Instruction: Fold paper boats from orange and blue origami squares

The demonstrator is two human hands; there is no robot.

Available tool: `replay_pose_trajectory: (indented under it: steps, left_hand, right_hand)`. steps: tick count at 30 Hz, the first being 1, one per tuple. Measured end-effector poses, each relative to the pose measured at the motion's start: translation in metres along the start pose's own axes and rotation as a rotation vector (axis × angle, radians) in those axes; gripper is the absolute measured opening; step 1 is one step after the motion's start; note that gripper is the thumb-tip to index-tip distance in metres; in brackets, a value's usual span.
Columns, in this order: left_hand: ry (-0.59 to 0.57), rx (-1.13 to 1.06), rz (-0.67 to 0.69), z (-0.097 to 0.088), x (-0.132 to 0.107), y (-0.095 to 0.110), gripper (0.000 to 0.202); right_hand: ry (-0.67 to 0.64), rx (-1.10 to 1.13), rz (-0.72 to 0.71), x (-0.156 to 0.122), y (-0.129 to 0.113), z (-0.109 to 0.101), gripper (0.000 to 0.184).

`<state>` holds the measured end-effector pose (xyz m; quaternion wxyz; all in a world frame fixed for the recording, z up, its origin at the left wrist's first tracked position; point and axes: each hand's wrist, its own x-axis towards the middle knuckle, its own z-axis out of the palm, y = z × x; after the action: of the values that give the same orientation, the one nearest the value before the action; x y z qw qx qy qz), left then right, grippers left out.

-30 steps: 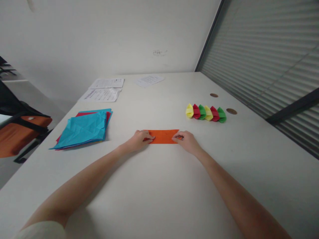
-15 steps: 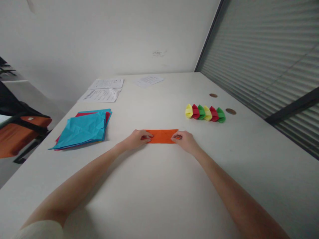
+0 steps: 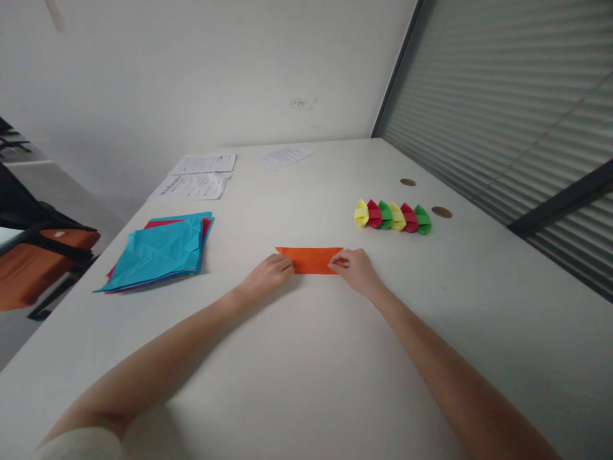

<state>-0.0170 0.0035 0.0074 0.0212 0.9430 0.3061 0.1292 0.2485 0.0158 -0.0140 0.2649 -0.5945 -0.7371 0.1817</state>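
An orange folded paper strip [image 3: 311, 260] lies flat on the white table [image 3: 306, 358] in front of me. Over its left end, my left hand [image 3: 269, 275] is closed, fingers bent at the near left corner. My right hand [image 3: 354, 268] pinches the right end, thumb and forefinger meeting at the paper's edge. Beyond the right hand sits a row of several folded paper pieces [image 3: 393, 217] in yellow, red and green. To the left rests a stack of coloured paper [image 3: 160, 249] with a creased blue sheet on top.
Printed sheets [image 3: 196, 185] lie at the far left of the table, with another printed sheet [image 3: 285, 156] near the wall. Two round brown spots [image 3: 441, 212] mark the right side by the window blinds [image 3: 517, 102]. An orange-seated chair [image 3: 48, 259] stands beyond the left edge.
My left hand has turned and shifted slightly nearer, its fingers now curled at the strip's lower left corner. The right hand keeps its pinch at the other end.
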Motion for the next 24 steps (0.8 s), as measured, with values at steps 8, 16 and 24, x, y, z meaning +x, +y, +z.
replay_pose_trajectory:
  steps: [8,16,24]
  left_hand:
    - [-0.045,0.132,-0.204,0.008,-0.001,0.042,0.026]
    - [0.017,0.09,-0.224,0.007,-0.001,0.049,0.059]
    - [0.027,0.162,-0.315,0.0,0.0,0.045,0.068]
  right_hand:
    - [0.119,-0.194,0.122,-0.006,0.001,-0.003,0.014]
    - [0.219,-0.375,-0.109,-0.014,-0.009,-0.006,0.014]
    - [-0.042,-0.482,-0.385,-0.017,-0.027,-0.003,0.029]
